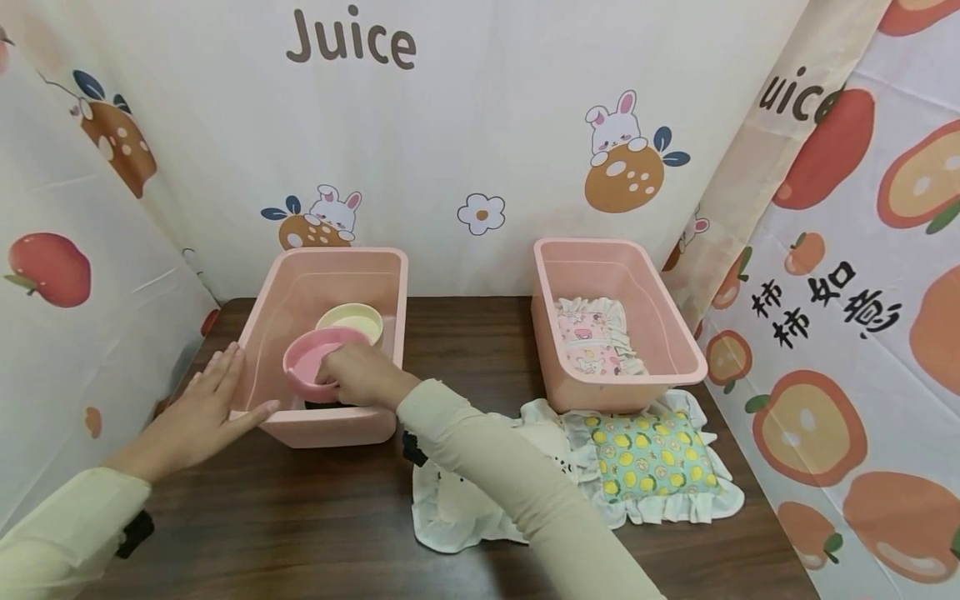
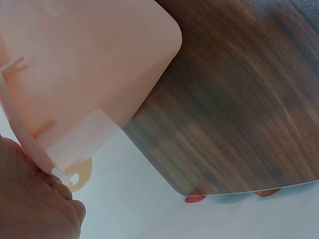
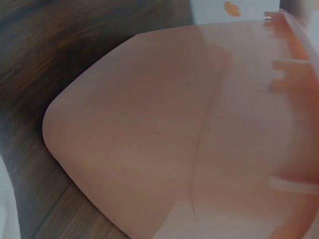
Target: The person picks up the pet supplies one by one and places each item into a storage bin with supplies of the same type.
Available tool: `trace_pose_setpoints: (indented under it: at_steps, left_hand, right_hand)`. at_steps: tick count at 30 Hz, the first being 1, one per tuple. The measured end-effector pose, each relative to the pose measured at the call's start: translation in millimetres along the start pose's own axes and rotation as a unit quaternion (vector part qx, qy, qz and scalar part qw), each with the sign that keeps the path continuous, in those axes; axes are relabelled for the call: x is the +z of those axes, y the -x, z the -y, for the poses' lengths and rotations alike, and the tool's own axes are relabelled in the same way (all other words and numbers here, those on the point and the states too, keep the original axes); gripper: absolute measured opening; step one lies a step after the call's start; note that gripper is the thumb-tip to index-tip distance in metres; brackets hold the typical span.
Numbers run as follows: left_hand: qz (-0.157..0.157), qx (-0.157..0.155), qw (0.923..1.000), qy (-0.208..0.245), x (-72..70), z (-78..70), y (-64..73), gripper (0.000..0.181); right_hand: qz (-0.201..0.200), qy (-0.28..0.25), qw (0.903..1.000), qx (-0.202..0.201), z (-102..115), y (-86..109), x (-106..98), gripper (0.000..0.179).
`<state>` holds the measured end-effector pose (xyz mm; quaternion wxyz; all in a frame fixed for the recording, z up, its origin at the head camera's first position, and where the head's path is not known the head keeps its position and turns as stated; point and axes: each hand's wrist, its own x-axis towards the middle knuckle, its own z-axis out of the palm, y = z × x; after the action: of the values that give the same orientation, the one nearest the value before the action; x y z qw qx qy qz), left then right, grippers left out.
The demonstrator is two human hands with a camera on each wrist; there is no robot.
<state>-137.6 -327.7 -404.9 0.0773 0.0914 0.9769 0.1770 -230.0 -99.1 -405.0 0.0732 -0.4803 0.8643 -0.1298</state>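
Pinching round pink bowl (image 1: 300, 362) by its rt rim w/ curled, near-closed grip of R hand (image 1: 363, 375), inside pink bin (image 1: 330, 429) at ctr-left of frame. Lies just frame-left of grip, no long axis. Resting L hand (image 1: 197, 412), straight-fingered, on bin's L rim, farther from bowl.

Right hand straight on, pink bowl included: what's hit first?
Probably the left wall of the left bin, met by the pink bowl that the right hand grips. The bowl's height against the bin's rim is hard to judge.
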Motion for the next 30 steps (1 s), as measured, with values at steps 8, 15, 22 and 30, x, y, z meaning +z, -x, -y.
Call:
trace_pose_setpoints:
  at_steps: [8, 15, 22, 30]
  left_hand:
    - [-0.007, 0.001, 1.0, -0.002, -0.5, -0.5, 0.9, 0.099]
    - [-0.003, 0.004, 1.0, -0.003, -0.9, -1.7, -0.5, 0.1]
    - [-0.009, 0.01, 0.9999, -0.007, -0.9, -2.0, 0.5, 0.099]
    - [-0.008, 0.015, 0.9998, -0.011, -0.9, -0.3, 1.4, 0.098]
  right_hand:
    - [0.02, -0.003, 0.9995, 0.023, 2.5, -5.8, 6.6, 0.025]
    - [0.024, -0.008, 0.999, 0.035, -0.2, -10.5, 13.5, 0.032]
    - [0.038, -0.012, 0.9977, 0.055, -1.1, -12.4, 14.6, 0.032]
    - [0.049, -0.007, 0.9967, 0.065, 0.6, -13.3, 16.9, 0.033]
